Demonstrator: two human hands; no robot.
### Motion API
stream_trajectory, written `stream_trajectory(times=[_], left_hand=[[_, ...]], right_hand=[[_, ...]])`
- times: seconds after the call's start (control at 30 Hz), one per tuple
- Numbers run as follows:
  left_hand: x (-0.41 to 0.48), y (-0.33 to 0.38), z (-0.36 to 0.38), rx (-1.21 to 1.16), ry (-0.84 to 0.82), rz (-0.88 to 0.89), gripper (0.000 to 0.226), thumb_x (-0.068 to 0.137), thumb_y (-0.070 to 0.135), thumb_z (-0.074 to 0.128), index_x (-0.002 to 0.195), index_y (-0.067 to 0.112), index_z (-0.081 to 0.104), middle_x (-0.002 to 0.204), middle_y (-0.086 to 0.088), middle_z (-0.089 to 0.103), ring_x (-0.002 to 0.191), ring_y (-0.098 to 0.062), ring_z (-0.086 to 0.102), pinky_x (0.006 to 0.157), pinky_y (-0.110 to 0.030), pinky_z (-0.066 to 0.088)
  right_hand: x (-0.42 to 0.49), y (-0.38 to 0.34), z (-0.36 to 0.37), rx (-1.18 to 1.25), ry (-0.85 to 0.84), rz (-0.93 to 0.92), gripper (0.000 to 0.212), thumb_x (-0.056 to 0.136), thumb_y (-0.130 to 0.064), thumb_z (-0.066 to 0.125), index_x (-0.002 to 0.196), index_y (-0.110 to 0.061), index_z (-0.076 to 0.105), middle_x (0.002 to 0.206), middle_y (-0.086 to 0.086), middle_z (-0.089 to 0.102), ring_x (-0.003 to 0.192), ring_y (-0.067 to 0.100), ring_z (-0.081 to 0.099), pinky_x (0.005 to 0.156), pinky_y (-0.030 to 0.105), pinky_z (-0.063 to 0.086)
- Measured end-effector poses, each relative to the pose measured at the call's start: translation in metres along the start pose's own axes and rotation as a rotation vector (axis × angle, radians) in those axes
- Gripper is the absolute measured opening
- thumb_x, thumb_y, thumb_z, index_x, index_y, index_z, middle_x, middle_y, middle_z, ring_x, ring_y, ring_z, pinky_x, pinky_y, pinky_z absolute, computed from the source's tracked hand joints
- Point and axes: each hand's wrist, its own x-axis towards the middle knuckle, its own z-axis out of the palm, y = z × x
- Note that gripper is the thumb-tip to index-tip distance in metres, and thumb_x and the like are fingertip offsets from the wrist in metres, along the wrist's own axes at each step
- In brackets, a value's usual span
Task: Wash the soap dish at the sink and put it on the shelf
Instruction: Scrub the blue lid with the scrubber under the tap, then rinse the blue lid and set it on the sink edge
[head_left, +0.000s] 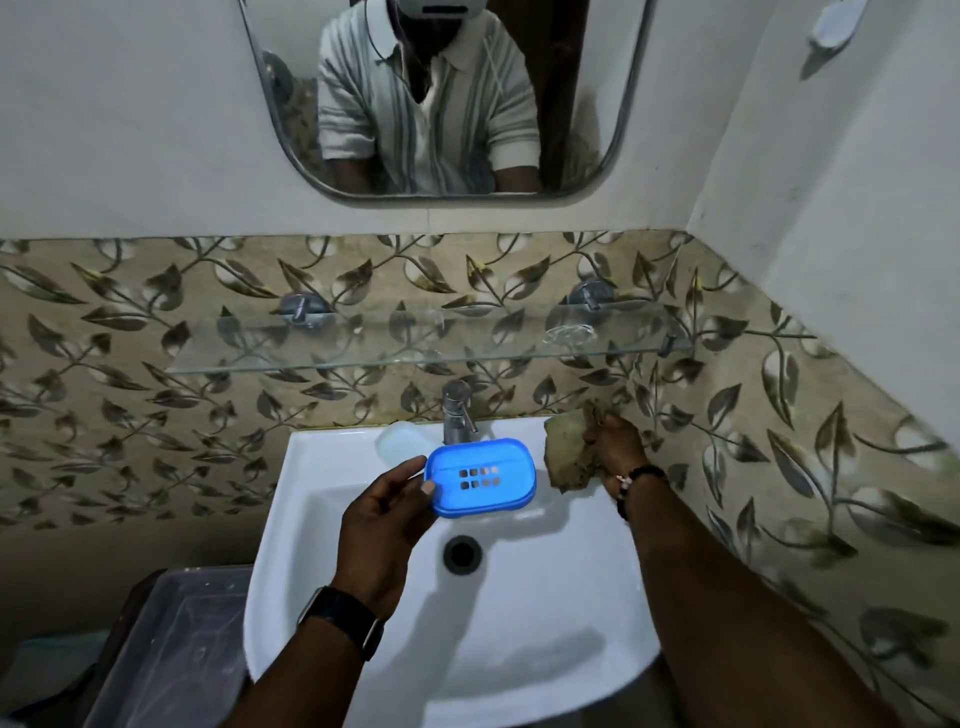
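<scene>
My left hand (387, 512) holds the blue soap dish (480, 477) just in front of the tap (458, 413), over the bowl of the sink (363, 597). My thumb presses on its near left edge and my fingers are curled under it. I keep the dish flat, with the slotted side up, so that water from the tap can fall into it and run out through the holes. I see no water running now.

My right hand (615, 447) is to the right of the tap. Its fingers are closed around a greenish-brown scrub cloth (569, 452) that lies on the sink rim. I think I take it there because I need it to rub the dish.

A pale bar of soap (397, 441) rests to the left of the tap, I suppose set out of the dish for the washing. The glass shelf (415, 358), where the dish must go at the end, is above the tap.
</scene>
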Motion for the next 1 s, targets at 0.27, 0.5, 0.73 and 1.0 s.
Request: stream_trajectory(times=[0.27,0.5,0.73,1.0], left_hand=[[0.009,-0.009,-0.005,0.044,0.037,0.016,0.036,0.081,0.004,0.071,0.116,0.008,0.07,0.108,-0.014,0.075,0.094,-0.024,0.071,0.079,-0.03,0.06],[0.015,-0.011,0.002,0.032,0.016,0.049,0.044,0.072,0.012,0.075,0.116,0.008,0.07,0.111,-0.014,0.075,0.096,-0.023,0.07,0.083,-0.032,0.06],[0.014,-0.015,0.009,0.007,0.031,0.04,0.043,0.076,0.007,0.072,0.118,0.006,0.069,0.11,-0.015,0.074,0.095,-0.024,0.069,0.086,-0.033,0.059],[0.013,-0.008,0.027,0.021,0.058,0.091,0.032,0.087,-0.005,0.066,0.116,0.009,0.069,0.103,-0.006,0.076,0.099,-0.024,0.067,0.091,-0.039,0.055]], right_hand=[[0.02,0.036,-0.004,-1.168,-0.041,-0.505,0.061,0.1,-0.024,0.05,0.155,-0.012,0.027,0.163,0.011,0.023,0.15,0.027,0.021,0.123,0.04,0.017],[0.017,0.067,-0.009,-1.564,-0.107,-0.356,0.089,0.092,-0.074,0.024,0.158,-0.021,-0.002,0.165,0.001,-0.018,0.151,0.023,-0.021,0.123,0.053,-0.003],[0.006,0.05,-0.011,-1.447,-0.069,-0.376,0.079,0.094,-0.068,0.024,0.158,-0.023,0.01,0.167,-0.001,-0.004,0.154,0.021,-0.008,0.122,0.053,0.001],[-0.087,0.01,0.027,-0.287,0.073,-0.86,0.036,0.099,-0.044,0.048,0.072,-0.026,0.063,0.068,-0.007,0.065,0.07,0.004,0.058,0.066,0.02,0.045]])
